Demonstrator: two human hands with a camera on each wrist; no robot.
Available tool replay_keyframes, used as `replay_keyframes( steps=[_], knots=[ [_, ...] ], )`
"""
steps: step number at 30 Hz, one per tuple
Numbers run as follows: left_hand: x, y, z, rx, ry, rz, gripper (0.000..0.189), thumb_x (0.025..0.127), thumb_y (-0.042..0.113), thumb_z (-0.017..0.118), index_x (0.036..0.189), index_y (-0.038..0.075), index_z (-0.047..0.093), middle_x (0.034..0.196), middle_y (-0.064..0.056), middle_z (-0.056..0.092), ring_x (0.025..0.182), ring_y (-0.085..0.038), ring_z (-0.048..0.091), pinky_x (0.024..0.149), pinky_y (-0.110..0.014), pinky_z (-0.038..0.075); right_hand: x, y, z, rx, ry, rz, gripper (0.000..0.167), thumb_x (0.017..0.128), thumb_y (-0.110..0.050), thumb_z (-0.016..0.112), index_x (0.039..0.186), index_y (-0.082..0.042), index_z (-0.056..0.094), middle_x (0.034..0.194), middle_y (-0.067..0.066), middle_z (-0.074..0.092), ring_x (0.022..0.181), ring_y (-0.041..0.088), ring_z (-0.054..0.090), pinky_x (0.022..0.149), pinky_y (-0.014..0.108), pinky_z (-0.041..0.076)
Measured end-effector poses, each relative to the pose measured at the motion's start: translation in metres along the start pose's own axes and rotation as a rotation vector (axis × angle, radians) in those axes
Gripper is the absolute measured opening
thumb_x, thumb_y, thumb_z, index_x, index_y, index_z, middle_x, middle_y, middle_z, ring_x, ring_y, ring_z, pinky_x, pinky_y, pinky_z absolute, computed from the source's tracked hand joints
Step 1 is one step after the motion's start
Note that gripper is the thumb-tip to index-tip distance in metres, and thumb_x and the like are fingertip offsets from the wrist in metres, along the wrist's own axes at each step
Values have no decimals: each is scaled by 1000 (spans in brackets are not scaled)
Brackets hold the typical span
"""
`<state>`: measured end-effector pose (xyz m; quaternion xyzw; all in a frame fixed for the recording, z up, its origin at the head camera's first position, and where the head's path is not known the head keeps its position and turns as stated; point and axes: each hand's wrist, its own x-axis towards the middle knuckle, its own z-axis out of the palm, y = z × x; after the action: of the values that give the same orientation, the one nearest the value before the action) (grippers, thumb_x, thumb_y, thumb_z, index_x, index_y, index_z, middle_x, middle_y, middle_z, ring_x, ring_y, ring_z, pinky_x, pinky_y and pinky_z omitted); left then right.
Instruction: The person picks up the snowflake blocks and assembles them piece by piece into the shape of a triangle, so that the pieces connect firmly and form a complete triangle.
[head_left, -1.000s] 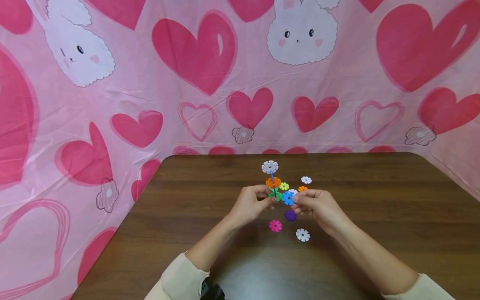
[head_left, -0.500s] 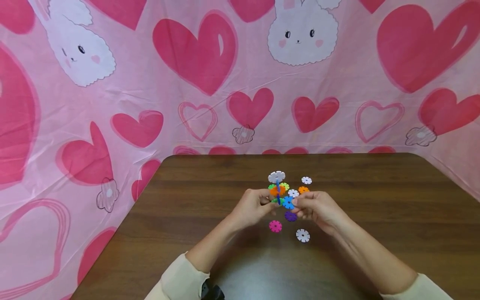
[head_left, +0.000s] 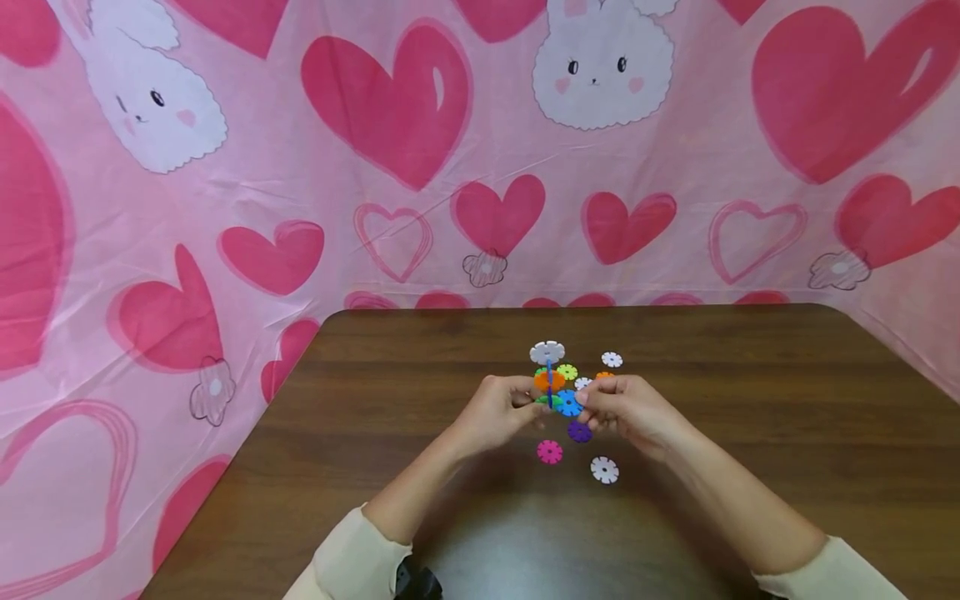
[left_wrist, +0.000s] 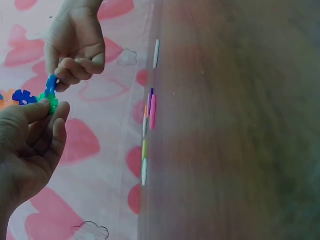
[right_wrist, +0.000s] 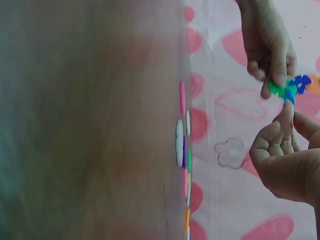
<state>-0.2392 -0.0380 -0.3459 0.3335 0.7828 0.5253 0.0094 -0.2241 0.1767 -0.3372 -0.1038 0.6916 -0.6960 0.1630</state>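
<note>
My left hand (head_left: 498, 417) pinches a green notched disc (left_wrist: 48, 103) at the bottom of an upright chain of interlocking discs. Above it in the chain come a dark blue disc (right_wrist: 300, 84) seen edge-on from the head, a flat orange disc (head_left: 550, 381), another blue one on edge, and a white disc (head_left: 547, 352) on top. Between finger and thumb, my right hand (head_left: 633, 412) pinches a blue disc (head_left: 570, 403) by its right edge. That blue disc meets the green one's rim, held across it. Both hands are raised above the table.
Loose discs lie flat on the brown table (head_left: 480, 533): pink (head_left: 550, 452), purple (head_left: 579, 431), white (head_left: 604, 470), yellow-green (head_left: 567, 372), and another white (head_left: 612, 359) farther back. An orange one is partly behind the right hand. A pink heart-printed cloth (head_left: 495, 125) hangs behind.
The chain has come down and its green disc has tipped from showing its face to nearly edge-on. Both hands shifted slightly left over the last half second, blue disc still pinched in the right.
</note>
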Motion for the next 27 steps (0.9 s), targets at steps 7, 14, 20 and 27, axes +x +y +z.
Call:
replay_keyframes(
  steps=[7,14,20,27],
  knots=[
    [0,-3,-7,28,68,-16,6,83,-1,66,78,-5,64,66,-10,67,62,-26,66,44,-19,38,11,9,-13,-227,22,-15,28,89,-13,61,101,13,59,76,7,65,66,15,60,65,30,51],
    [1,-3,-12,42,106,-23,8,82,-1,66,75,-2,62,61,-7,66,61,-31,65,38,-21,23,27,26,-25,-584,23,-56,30,82,-11,67,101,11,62,72,4,64,64,16,56,58,29,46],
    [1,-2,-13,68,119,-55,11,84,5,67,75,0,63,58,-2,64,55,-19,62,38,-21,20,33,36,-25,-882,19,-123,22,76,-15,74,92,-1,68,66,-5,58,60,11,51,56,27,41],
    [2,-4,-13,55,137,-60,12,84,4,67,75,-1,62,59,-7,65,53,-14,61,38,-20,19,35,41,-23,-1013,8,-175,19,72,-16,78,85,-6,68,61,-8,52,58,8,46,56,26,38]
  ],
)
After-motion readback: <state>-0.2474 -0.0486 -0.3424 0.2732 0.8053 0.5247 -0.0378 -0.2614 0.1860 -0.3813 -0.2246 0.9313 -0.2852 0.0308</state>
